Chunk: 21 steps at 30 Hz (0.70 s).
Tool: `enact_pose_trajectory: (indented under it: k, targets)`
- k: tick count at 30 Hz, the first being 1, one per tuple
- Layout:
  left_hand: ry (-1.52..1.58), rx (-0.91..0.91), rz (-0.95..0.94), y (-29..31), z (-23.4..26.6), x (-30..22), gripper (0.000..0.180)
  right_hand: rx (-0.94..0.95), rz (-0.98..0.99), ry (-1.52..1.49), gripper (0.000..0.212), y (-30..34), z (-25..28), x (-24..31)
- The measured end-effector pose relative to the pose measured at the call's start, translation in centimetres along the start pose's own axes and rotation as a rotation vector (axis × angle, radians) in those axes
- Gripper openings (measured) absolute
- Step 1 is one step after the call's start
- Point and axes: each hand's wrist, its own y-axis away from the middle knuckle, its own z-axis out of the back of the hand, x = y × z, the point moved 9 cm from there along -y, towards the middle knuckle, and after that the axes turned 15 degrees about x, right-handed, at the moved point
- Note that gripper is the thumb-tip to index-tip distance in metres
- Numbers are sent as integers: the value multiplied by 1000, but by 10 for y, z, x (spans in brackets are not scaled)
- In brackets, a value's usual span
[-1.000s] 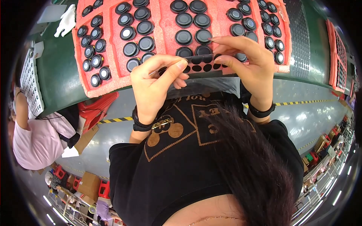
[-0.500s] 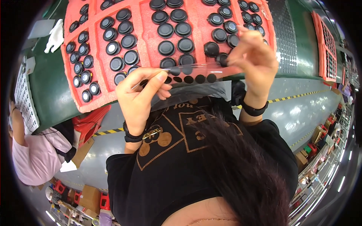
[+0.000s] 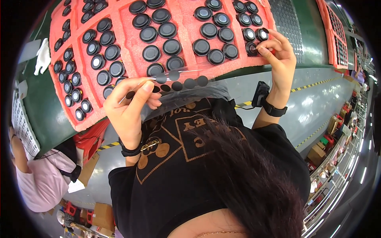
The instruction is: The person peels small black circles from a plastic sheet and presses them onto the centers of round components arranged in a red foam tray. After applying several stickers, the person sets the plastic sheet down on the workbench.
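- Clear plastic is making up the strip (image 3: 181,79), which is carrying black round dots (image 3: 189,83) in rows.
- The left hand (image 3: 126,105) is holding the strip by its left end, thumb and fingers (image 3: 148,86) pinching it narrowly.
- The strip is extending rightward from those fingers, its long axis running roughly left to right; it is hovering by the near edge of the pink foam tray (image 3: 238,64).
- The right hand (image 3: 281,57) is reaching over the tray's right-hand compartment, well apart from the strip's free end, which is pointing its way.
- A small dark disc (image 3: 265,30) is showing at the tip of its index finger.
- A black round part (image 3: 251,49) is lying just left of the right thumb tip, at the compartment's near end; the right hand is clearly the nearer one. Whether its fingers are gripping the part or only touching it, I cannot tell.
- Other round parts (image 3: 172,47) are sitting in neighbouring compartments, and the tray is resting on a green worktop (image 3: 49,104).
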Motion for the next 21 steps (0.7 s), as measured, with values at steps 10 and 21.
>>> enact_pose_trajectory:
  k: [10,21]
  targets:
    - [-16,-7,6,1,1,1,11,7,16,-18,39,0,-4,2]
    - [-34,-12,-22,2,0,-2,10,-155,215,463,22,-5,-8,30]
